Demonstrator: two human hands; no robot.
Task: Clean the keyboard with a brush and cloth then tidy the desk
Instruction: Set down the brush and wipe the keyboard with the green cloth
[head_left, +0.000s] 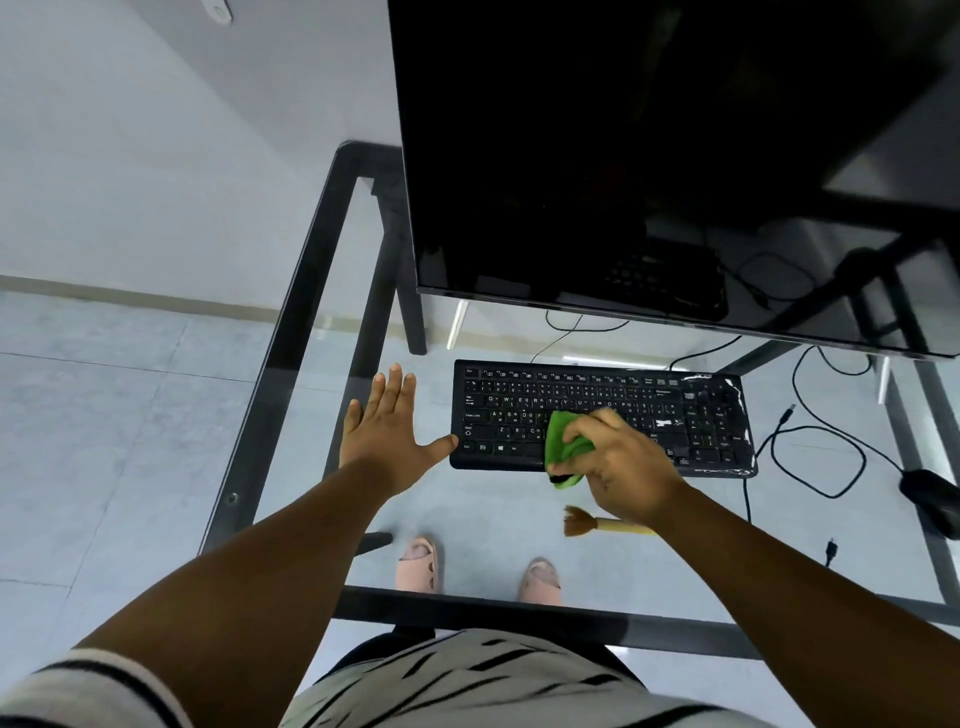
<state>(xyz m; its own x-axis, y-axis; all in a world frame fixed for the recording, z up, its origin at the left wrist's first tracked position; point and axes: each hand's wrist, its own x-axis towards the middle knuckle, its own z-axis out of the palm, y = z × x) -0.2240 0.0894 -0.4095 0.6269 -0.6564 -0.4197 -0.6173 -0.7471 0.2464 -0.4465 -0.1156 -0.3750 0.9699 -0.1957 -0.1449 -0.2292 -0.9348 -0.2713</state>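
1. Nearest: brush (597, 525) lies flat on the glass desk (322, 270), not in either hand, beside the right wrist. Brushing looks finished, judging by that.
2. Right hand (623, 467) bunches a green cloth (566, 447) in curled fingers, pressed to the lower middle keys.
3. Left hand (387, 431) flat on the glass, fingers spread, thumb tip touching the keyboard (597, 410) at its left edge, apparently bracing it.
4. Right end of the keyboard shows white smears; wiping unfinished.
5. Farther: mouse (932, 499), loose cables (810, 447), monitor (649, 156). Tidying not begun.
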